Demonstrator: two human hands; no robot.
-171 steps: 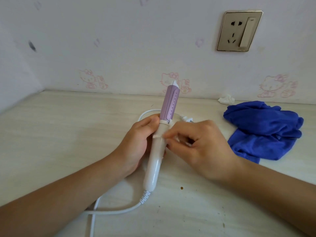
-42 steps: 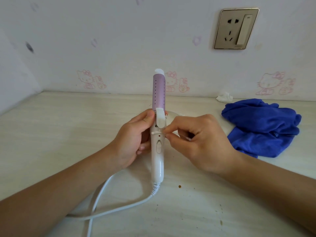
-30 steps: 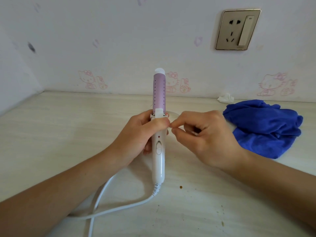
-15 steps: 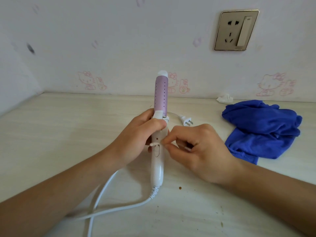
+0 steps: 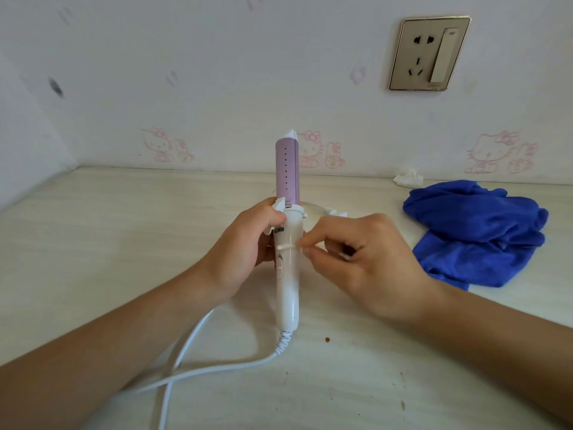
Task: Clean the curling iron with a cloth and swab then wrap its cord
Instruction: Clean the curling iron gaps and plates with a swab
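Curling iron [image 5: 288, 274]: white handle, lilac perforated barrel [image 5: 286, 172], held upright above the middle of the pale wood-grain table [image 5: 93, 243], barrel tip up, cord end down. Left hand [image 5: 245, 252]: fingers curled round the upper handle from the left, thumb on the white clamp lever just below the barrel. Cotton swab [image 5: 286, 247]: thin white stick lying crosswise against the handle front, just above the switch. Right hand [image 5: 356, 265]: thumb and forefinger pinch the swab's right end, other fingers curled in. Cord [image 5: 283, 342]: white, runs from the handle base leftward over the table and crosses itself near the left forearm; the plug [image 5: 336, 212] lies behind the right hand. Blue cloth [image 5: 474, 231]: crumpled, well right of the hands. Crumpled white tissue [image 5: 407, 178]: by the wall behind the cloth. Wall socket [image 5: 429, 54]: above, on cartoon-cat wallpaper.
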